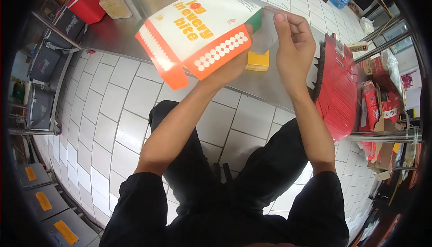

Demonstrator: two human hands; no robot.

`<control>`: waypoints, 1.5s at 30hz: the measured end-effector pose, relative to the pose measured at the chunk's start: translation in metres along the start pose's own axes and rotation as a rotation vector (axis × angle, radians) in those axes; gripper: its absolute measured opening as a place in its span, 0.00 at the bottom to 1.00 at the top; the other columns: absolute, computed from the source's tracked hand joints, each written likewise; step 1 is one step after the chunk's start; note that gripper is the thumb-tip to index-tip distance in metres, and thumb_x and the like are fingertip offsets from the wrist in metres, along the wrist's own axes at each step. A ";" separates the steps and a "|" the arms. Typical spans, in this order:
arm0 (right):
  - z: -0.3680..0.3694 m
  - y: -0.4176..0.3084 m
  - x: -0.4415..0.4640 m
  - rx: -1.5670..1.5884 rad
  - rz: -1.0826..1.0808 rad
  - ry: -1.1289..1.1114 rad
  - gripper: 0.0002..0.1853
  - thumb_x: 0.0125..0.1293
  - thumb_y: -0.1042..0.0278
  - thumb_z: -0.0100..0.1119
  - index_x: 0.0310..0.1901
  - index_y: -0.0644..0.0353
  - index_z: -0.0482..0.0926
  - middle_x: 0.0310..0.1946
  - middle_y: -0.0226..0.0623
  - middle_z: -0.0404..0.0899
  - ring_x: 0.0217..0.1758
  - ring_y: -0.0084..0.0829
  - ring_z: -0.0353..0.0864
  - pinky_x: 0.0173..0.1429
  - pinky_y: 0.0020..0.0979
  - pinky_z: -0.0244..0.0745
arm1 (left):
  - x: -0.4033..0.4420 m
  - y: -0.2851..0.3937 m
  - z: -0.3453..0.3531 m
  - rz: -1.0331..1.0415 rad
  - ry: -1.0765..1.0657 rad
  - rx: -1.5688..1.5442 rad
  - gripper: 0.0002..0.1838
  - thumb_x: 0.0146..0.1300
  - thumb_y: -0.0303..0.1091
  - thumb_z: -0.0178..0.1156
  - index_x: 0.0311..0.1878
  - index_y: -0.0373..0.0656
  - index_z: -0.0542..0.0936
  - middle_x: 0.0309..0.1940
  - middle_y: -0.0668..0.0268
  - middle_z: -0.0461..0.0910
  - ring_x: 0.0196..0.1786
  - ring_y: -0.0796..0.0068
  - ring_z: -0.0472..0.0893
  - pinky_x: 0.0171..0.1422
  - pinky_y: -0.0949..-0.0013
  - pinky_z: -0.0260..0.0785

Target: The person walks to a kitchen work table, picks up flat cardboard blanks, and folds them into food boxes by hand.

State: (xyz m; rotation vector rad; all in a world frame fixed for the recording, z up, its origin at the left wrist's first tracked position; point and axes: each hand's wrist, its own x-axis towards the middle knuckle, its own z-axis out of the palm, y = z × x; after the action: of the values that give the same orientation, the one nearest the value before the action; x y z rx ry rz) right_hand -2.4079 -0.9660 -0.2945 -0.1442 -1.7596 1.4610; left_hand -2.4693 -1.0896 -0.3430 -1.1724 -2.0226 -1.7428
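A white and orange printed carton [193,26] is held up, tilted, over the steel table; its lettering reads "joy in every bite". My left hand [234,67] grips it from beneath at its right side, most of the fingers hidden behind the carton. Just right of the carton's green end, my right hand [293,33] pinches a thin clear sheet [269,30] between thumb and curled fingers. On the table below, between the two hands, lies a small yellow box [258,61].
The steel table [265,87] spans the front. A stack of red flat cartons [336,85] stands at its right. Red cooler [90,0] and grey bags [47,58] are at left. A power strip [357,47] sits beyond the red stack.
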 end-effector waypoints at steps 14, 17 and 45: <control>-0.005 0.007 0.004 0.043 -0.187 -0.249 0.08 0.67 0.68 0.62 0.39 0.65 0.82 0.53 0.35 0.81 0.46 0.24 0.81 0.47 0.26 0.77 | -0.013 -0.042 -0.007 -0.218 -0.145 -1.181 0.23 0.75 0.45 0.45 0.67 0.43 0.65 0.60 0.57 0.71 0.61 0.67 0.73 0.61 0.66 0.73; -0.004 0.005 0.005 -0.262 -0.536 -0.246 0.07 0.64 0.71 0.63 0.37 0.66 0.82 0.51 0.37 0.81 0.43 0.26 0.82 0.42 0.25 0.79 | -0.017 -0.055 -0.016 -0.022 -0.196 -0.363 0.18 0.74 0.40 0.48 0.62 0.42 0.70 0.56 0.60 0.74 0.57 0.73 0.74 0.60 0.69 0.71; -0.029 0.027 0.027 0.463 0.572 -0.412 0.23 0.72 0.54 0.55 0.58 0.66 0.72 0.53 0.40 0.78 0.54 0.32 0.79 0.63 0.34 0.71 | 0.036 -0.013 -0.023 -0.309 0.317 -0.648 0.12 0.76 0.38 0.50 0.48 0.37 0.73 0.39 0.65 0.81 0.42 0.83 0.76 0.45 0.75 0.68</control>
State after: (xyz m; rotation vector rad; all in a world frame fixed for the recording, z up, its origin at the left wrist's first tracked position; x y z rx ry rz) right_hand -2.4178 -0.9197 -0.3043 -0.1125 -1.7094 2.4208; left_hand -2.5088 -1.0952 -0.3237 -0.6594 -1.5508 -2.6637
